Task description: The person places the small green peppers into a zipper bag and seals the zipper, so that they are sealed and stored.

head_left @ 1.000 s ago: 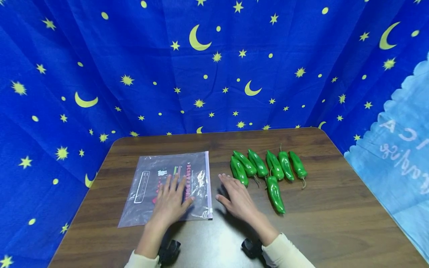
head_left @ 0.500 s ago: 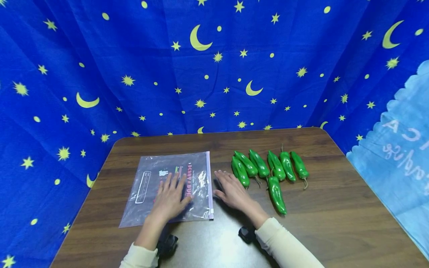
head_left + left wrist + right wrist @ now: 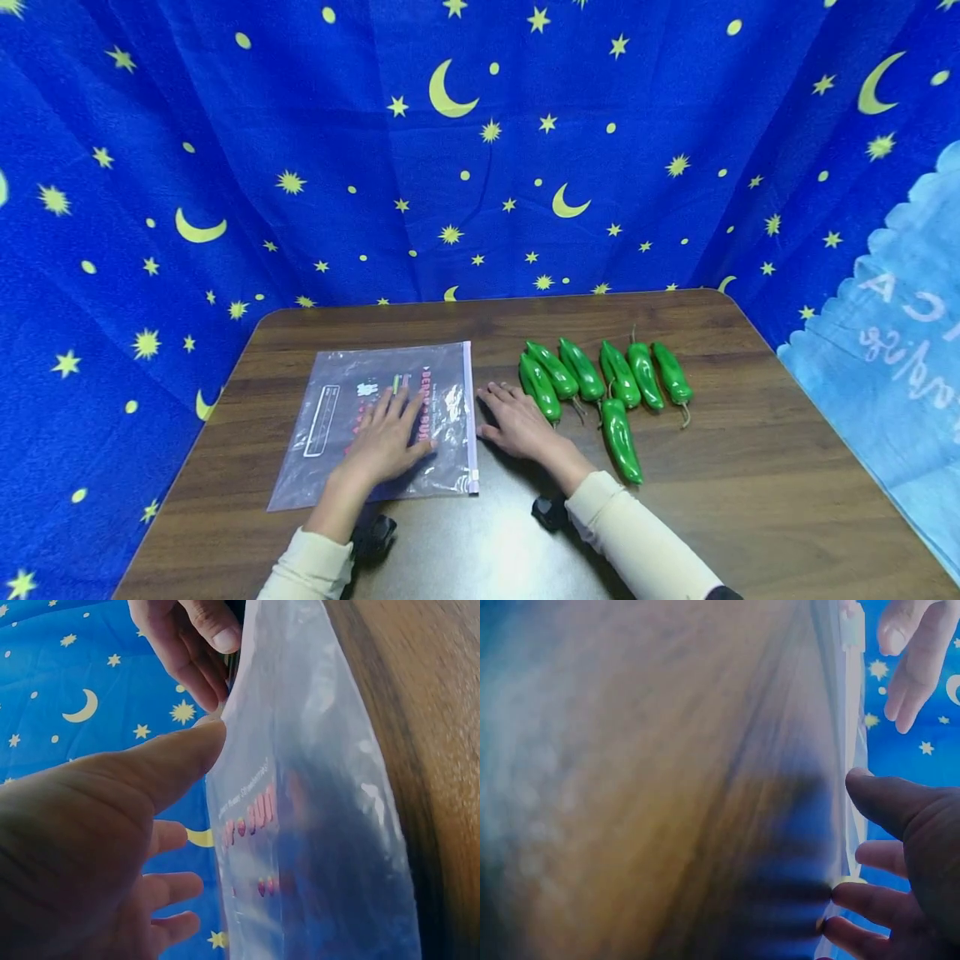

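"So, how does the left hand (image 3: 382, 446) look, fingers first?"

"Wide: its fingers are straight and spread, the thumb held out to the side. It lies over the middle of the slider zip bag (image 3: 444, 417), though I can't tell how firmly it touches the plastic."

"And the right hand (image 3: 517, 422)?"

"Its fingers are extended too, with the thumb apart from them. The fingertips sit just beside the bag's zip strip (image 3: 470, 408), along the right edge. Whether they touch it, I can't tell."

"Where is the bag itself?"

"Flat on the wood-grain table (image 3: 750, 483), partly under the left hand, with pink lettering (image 3: 426, 387) showing past the fingers."

"What else lies around it?"

"Seven green peppers (image 3: 621, 373), all to the right of the bag. Six lie side by side, level with its far half; the seventh lies closer to the person, level with its near half. On the bag's near side come black wrist devices (image 3: 375, 537) and cream sleeves (image 3: 630, 533)."

"Farther out?"

"Beyond the bag's far edge hangs a blue curtain (image 3: 375, 208) with yellow moons and stars. Well to the bag's right hangs a pale blue cloth (image 3: 900, 292) with white lettering."
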Action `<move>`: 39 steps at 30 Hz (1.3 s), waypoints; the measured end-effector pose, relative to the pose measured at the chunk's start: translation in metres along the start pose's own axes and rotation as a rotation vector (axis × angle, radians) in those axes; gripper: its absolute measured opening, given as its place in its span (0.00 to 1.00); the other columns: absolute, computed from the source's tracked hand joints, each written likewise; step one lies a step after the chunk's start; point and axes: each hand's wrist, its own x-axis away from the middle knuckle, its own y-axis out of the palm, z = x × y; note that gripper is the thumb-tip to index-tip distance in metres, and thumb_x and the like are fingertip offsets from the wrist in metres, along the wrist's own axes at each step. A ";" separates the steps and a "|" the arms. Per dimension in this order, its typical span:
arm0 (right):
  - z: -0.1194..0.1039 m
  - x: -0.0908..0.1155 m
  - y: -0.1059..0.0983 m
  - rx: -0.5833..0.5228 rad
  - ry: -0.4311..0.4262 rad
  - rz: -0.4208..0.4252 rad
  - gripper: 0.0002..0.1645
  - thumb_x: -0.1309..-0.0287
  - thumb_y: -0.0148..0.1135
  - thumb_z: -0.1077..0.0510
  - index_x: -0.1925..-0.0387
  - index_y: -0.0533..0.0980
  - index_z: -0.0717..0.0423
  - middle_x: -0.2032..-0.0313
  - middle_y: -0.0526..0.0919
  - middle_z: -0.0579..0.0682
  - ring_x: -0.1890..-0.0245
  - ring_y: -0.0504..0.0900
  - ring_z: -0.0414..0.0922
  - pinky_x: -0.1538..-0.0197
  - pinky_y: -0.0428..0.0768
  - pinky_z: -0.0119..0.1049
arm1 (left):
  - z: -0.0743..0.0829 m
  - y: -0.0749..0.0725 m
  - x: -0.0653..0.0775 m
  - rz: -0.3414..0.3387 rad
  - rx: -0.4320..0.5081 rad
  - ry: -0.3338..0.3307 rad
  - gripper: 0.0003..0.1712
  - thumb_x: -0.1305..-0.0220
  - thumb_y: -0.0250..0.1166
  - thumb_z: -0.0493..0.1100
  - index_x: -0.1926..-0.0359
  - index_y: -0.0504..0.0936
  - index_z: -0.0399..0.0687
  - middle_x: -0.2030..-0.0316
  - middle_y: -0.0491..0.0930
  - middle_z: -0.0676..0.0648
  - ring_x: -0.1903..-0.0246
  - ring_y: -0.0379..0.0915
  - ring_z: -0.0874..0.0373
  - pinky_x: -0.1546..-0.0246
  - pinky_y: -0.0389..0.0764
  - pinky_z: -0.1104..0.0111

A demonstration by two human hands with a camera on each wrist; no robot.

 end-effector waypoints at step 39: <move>0.001 -0.013 -0.001 0.028 0.017 -0.109 0.38 0.46 0.62 0.44 0.35 0.66 0.53 0.33 0.64 0.59 0.32 0.61 0.61 0.36 0.65 0.60 | -0.010 0.013 0.000 -0.085 0.019 0.005 0.44 0.44 0.64 0.58 0.31 0.60 0.47 0.31 0.55 0.34 0.31 0.48 0.33 0.36 0.56 0.35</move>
